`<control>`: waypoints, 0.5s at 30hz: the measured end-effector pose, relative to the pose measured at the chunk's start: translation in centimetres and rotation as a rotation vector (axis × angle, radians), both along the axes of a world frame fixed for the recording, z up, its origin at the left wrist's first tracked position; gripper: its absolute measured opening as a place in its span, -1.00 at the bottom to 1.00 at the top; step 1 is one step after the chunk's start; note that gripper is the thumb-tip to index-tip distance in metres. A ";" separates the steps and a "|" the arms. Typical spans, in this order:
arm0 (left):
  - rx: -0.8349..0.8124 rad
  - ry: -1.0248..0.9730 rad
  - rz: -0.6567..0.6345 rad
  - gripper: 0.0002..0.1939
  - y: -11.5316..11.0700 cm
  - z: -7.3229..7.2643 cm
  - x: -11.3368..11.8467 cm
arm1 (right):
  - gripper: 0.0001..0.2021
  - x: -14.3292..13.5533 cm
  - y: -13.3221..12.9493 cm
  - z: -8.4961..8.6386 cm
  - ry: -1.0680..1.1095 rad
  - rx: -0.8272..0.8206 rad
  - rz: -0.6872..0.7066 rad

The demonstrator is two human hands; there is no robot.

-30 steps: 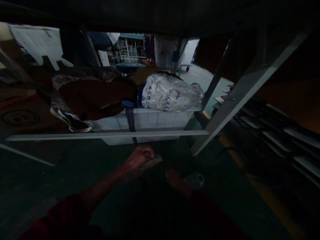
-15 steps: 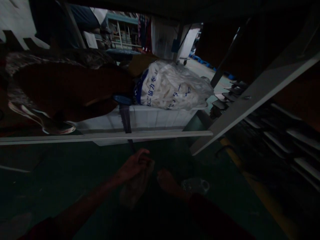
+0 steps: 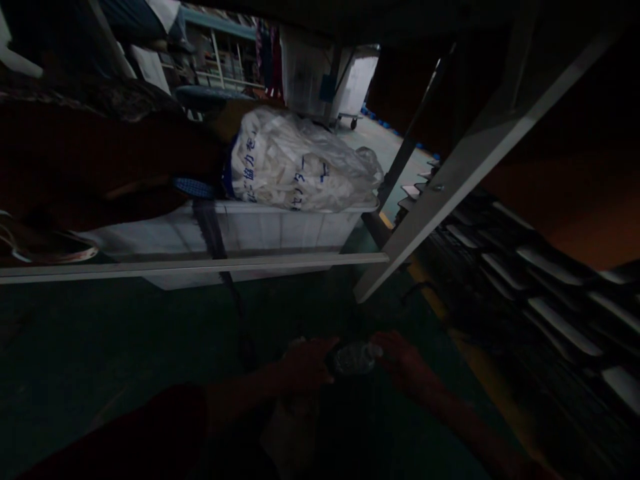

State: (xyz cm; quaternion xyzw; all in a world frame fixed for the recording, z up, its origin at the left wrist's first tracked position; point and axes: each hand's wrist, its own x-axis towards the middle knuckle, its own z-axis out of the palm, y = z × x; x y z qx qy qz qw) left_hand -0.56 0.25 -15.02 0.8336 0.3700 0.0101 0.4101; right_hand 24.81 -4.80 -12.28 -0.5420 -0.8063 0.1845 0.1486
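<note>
Low over the dark green floor, my left hand curls above a pale crumpled item and appears to hold it; its thumb and forefinger point right. Between my two hands lies a clear plastic item, whose exact kind I cannot make out. My right hand has its fingertips closed at the right end of this clear item. Deep shadow blurs both hands, and the left hand's lower fingers are hidden.
A grey metal frame crosses ahead, with a low bar and a slanting leg. Behind it stands a white bin bearing dark cloth and a stuffed clear bag with blue lettering. Stacked flat pieces line the right.
My view has swung right. My left hand has moved right with the pale item, toward the clear plastic item. My right hand has gone from its left side to its right end.
</note>
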 end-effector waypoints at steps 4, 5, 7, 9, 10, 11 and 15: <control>0.033 -0.099 -0.028 0.12 0.0 -3.1 4.1 | -0.69 -0.8 0.5 -0.3 -0.066 -0.039 0.031; 0.029 -0.135 -0.029 0.13 0.0 -3.8 5.0 | -0.69 -0.9 0.5 -0.1 -0.071 -0.055 0.045; 0.004 -0.189 0.006 0.06 0.0 -4.7 6.4 | -0.67 -0.9 0.3 0.2 -0.072 -0.084 0.084; -0.039 -0.225 0.065 -0.04 -0.4 -5.3 7.3 | -0.63 -0.8 -0.1 0.2 -0.081 -0.085 0.095; -0.064 -0.242 0.094 -0.08 -0.7 -5.4 7.6 | -0.61 -0.8 -0.2 0.0 -0.092 -0.077 0.093; -0.088 -0.261 0.120 -0.12 -1.0 -5.5 7.7 | -0.60 -0.9 -0.4 -0.1 -0.112 -0.065 0.083; -0.154 -0.319 0.223 -0.17 -1.8 -5.8 7.9 | -0.68 -1.9 -0.3 -0.6 -0.309 -0.097 -0.028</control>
